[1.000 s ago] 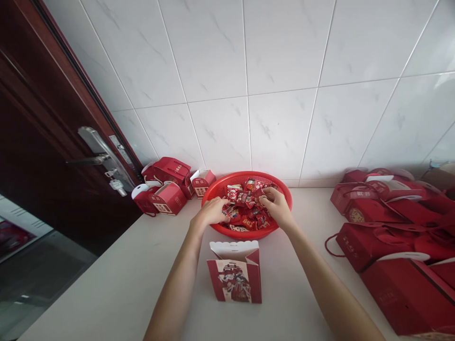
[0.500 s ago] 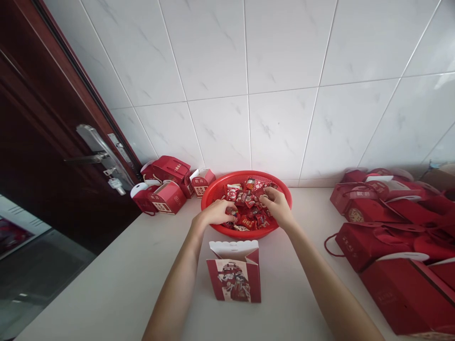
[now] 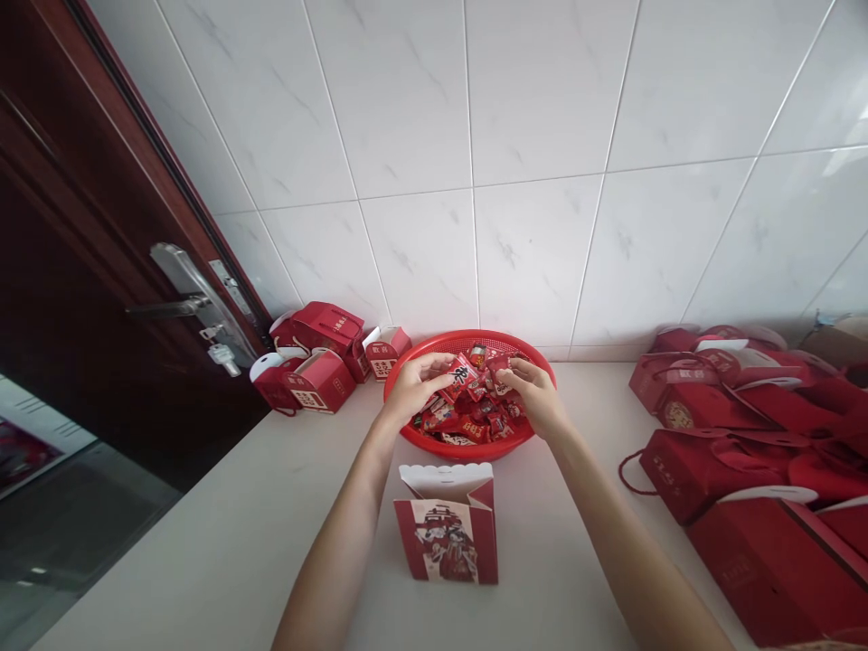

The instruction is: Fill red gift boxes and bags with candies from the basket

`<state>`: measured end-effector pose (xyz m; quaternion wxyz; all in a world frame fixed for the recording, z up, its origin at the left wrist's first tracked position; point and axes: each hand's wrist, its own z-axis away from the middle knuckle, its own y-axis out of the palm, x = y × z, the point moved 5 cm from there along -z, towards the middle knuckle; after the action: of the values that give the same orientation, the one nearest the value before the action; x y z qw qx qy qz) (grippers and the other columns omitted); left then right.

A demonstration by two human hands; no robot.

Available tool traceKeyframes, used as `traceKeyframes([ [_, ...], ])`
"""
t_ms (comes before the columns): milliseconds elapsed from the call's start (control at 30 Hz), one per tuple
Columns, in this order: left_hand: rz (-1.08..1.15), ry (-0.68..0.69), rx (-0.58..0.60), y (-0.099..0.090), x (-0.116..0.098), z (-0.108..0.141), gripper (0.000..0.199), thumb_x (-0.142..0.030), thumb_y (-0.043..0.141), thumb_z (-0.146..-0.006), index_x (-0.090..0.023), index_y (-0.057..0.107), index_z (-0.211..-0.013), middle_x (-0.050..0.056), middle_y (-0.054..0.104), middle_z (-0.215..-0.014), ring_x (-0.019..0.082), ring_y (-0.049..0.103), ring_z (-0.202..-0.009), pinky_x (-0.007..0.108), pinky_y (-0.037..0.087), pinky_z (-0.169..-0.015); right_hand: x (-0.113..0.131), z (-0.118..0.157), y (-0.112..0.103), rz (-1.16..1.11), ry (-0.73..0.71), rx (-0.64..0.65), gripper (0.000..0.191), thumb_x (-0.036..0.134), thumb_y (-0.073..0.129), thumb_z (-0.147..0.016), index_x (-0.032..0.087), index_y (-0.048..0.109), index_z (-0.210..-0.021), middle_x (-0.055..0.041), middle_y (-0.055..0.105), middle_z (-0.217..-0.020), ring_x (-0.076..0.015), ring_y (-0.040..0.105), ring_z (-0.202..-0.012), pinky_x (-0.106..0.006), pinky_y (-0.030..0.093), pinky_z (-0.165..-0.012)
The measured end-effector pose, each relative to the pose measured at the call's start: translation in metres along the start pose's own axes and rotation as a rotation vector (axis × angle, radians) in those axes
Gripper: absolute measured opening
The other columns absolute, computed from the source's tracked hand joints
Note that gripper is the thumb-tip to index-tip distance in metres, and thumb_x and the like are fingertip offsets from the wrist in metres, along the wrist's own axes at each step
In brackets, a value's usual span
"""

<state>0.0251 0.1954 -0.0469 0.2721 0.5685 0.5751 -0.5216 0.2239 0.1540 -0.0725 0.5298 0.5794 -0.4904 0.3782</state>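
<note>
A red plastic basket (image 3: pixel 467 451) full of wrapped candies (image 3: pixel 475 427) stands against the wall. Over its left part, my left hand (image 3: pixel 415 391) pinches a red candy packet (image 3: pixel 461 378) with white and dark print. My right hand (image 3: pixel 538 396) is at the basket's right side, fingers closed on a red-wrapped candy (image 3: pixel 500 369). In front of the basket a red paper gift box (image 3: pixel 448 538) stands upright with its top open, a printed picture on its front. Its inside bottom is hidden from me.
Small red gift boxes (image 3: pixel 322 384) sit at the back left by the dark door (image 3: pixel 81 271), which has keys (image 3: pixel 222 354) in its lock. Many larger red boxes (image 3: pixel 773 561) crowd the right side of the white table (image 3: pixel 271 533). A tiled wall (image 3: pixel 535 253) rises behind.
My left hand has moved up and right within the basket and now holds up a candy packet. My right hand has shifted slightly and holds a red candy.
</note>
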Motion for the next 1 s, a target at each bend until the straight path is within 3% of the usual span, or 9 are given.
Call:
traceKeyframes([
  [133,0.153,-0.064,-0.062,0.016,0.010,-0.001,0.045,-0.033,0.079,-0.068,-0.016,0.072,-0.109,0.010,0.074,-0.116,0.027,0.068,-0.110,0.041,0.053,-0.097,0.000,0.003,0.007,-0.227,0.116,0.077,0.033,0.037,0.088,-0.058,0.022,0.067,-0.078,-0.0016,0.071,-0.083,-0.0201,0.066,-0.078,-0.034,0.057,-0.069],
  [300,0.284,-0.090,-0.130,0.025,0.012,0.001,0.043,-0.030,0.083,-0.063,-0.017,0.076,-0.103,0.009,0.077,-0.108,0.029,0.070,-0.104,0.042,0.053,-0.095,-0.002,0.006,0.013,-0.244,0.193,0.105,0.034,0.034,0.093,-0.052,0.022,0.072,-0.076,0.0009,0.071,-0.081,-0.0170,0.063,-0.080,-0.030,0.052,-0.072],
  [400,0.283,-0.076,-0.100,0.028,0.008,0.002,0.041,-0.032,0.084,-0.063,-0.018,0.077,-0.101,0.008,0.077,-0.109,0.030,0.069,-0.106,0.042,0.053,-0.094,-0.003,0.005,0.015,-0.261,0.179,0.120,0.032,0.035,0.094,-0.053,0.022,0.075,-0.075,0.0002,0.072,-0.081,-0.0168,0.063,-0.078,-0.029,0.050,-0.072],
  [500,0.252,-0.065,-0.032,0.029,0.006,0.001,0.038,-0.036,0.077,-0.073,-0.019,0.077,-0.107,0.008,0.075,-0.116,0.029,0.070,-0.106,0.040,0.055,-0.092,-0.004,0.002,0.011,-0.318,0.140,0.081,0.031,0.036,0.093,-0.055,0.021,0.077,-0.077,-0.0019,0.073,-0.083,-0.0181,0.063,-0.079,-0.029,0.051,-0.071],
  [633,-0.083,-0.061,0.117,0.027,0.009,0.002,0.029,-0.031,0.063,-0.081,-0.019,0.079,-0.102,0.008,0.079,-0.107,0.028,0.073,-0.100,0.038,0.055,-0.091,-0.005,-0.002,0.002,-0.387,0.093,-0.028,0.032,0.040,0.091,-0.056,0.023,0.075,-0.077,-0.0014,0.072,-0.085,-0.0205,0.064,-0.086,-0.032,0.054,-0.074],
  [733,-0.454,-0.023,0.349,0.031,0.011,0.007,0.025,-0.022,0.063,-0.078,-0.022,0.081,-0.095,0.004,0.080,-0.102,0.026,0.073,-0.101,0.034,0.053,-0.095,-0.005,-0.004,0.000,-0.422,0.069,-0.054,0.031,0.039,0.092,-0.056,0.023,0.070,-0.071,0.0010,0.068,-0.081,-0.0208,0.063,-0.089,-0.037,0.057,-0.080],
  [800,-0.574,-0.033,0.478,0.034,0.013,0.011,0.029,-0.017,0.061,-0.077,-0.023,0.081,-0.097,0.003,0.080,-0.105,0.025,0.073,-0.102,0.030,0.053,-0.093,-0.004,-0.004,0.000,-0.445,0.062,-0.056,0.032,0.037,0.092,-0.055,0.022,0.067,-0.068,0.0015,0.065,-0.079,-0.0207,0.062,-0.090,-0.040,0.058,-0.082],
  [867,-0.640,-0.058,0.516,0.036,0.015,0.013,0.034,-0.013,0.059,-0.076,-0.022,0.080,-0.101,0.004,0.079,-0.108,0.025,0.073,-0.101,0.029,0.053,-0.091,-0.004,-0.003,0.001,-0.457,0.064,-0.060,0.032,0.036,0.093,-0.054,0.022,0.067,-0.067,0.0012,0.063,-0.079,-0.0204,0.061,-0.089,-0.040,0.059,-0.081],
  [1000,-0.759,-0.089,0.480,0.033,0.018,0.011,0.043,-0.007,0.058,-0.073,-0.023,0.079,-0.107,0.004,0.079,-0.110,0.024,0.073,-0.098,0.028,0.052,-0.091,-0.002,-0.003,0.001,-0.462,0.067,-0.073,0.031,0.035,0.093,-0.053,0.022,0.067,-0.067,0.0007,0.061,-0.080,-0.0200,0.059,-0.088,-0.037,0.059,-0.078],
])
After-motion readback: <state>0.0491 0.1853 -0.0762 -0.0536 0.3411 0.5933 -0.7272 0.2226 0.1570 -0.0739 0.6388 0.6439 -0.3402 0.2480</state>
